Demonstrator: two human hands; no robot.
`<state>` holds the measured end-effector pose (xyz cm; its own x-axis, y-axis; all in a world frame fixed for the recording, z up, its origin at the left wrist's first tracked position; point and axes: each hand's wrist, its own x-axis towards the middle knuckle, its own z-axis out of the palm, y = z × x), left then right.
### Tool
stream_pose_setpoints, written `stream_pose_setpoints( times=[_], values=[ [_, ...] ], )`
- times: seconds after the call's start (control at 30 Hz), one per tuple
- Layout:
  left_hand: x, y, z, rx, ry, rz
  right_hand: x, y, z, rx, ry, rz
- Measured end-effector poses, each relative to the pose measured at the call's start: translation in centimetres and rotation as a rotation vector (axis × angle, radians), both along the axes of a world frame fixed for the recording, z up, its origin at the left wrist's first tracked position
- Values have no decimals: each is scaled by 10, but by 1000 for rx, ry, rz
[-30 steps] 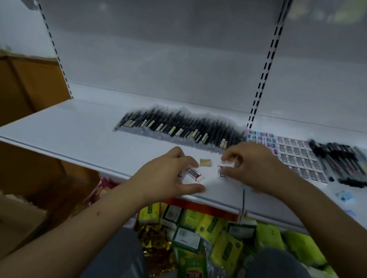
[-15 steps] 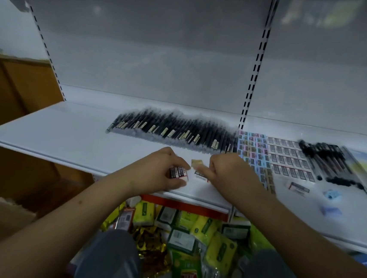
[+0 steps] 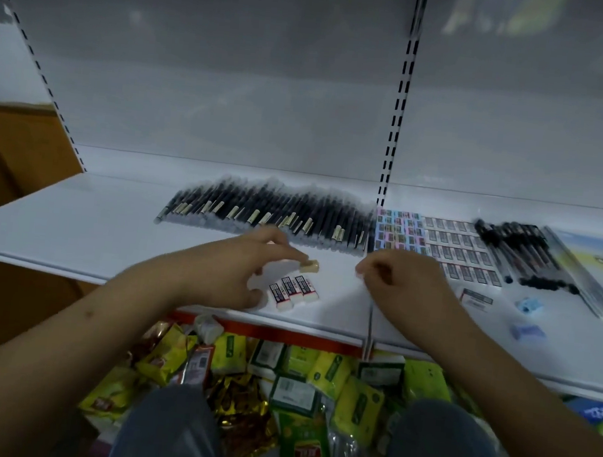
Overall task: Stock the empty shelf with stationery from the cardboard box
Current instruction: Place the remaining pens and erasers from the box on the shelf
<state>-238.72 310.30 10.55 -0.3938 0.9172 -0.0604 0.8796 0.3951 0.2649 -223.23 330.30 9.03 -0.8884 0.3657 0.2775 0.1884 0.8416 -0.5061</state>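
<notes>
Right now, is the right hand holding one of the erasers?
No: the right hand is curled on nothing, and the three erasers lie on the shelf by the left hand.

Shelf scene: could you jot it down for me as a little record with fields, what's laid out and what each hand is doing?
shelf: white, partly stocked
back row: black pens side by side
right of pens: sheets of small erasers, more dark pens
front edge: three white erasers side by side
left hand: fingertips at a small beige eraser; grip unclear
right hand: fingers curled, seems to hold nothing
below shelf: green and yellow packets
</notes>
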Motion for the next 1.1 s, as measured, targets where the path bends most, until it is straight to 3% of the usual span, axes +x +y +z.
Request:
stream_pose_setpoints(
  times=[0.13,0.27,0.43,0.7,0.87,1.0,1.1],
  values=[
    [0,18,-8,-72,-27,-109,28,36,4,63,61,-130],
    [4,28,-13,4,-56,30,51,75,1,152,2,-232],
    [23,41,-19,6,70,126,67,96,-10,192,-98,-238],
    [38,48,-25,123,24,237,67,101,-26,110,-64,-227],
    [44,50,-12,231,14,359,77,105,-24,96,68,-243],
    [82,94,9,351,9,245,94,113,-22,90,111,-249],
    [112,141,8,320,62,153,107,125,-13,129,70,-243]
  ],
)
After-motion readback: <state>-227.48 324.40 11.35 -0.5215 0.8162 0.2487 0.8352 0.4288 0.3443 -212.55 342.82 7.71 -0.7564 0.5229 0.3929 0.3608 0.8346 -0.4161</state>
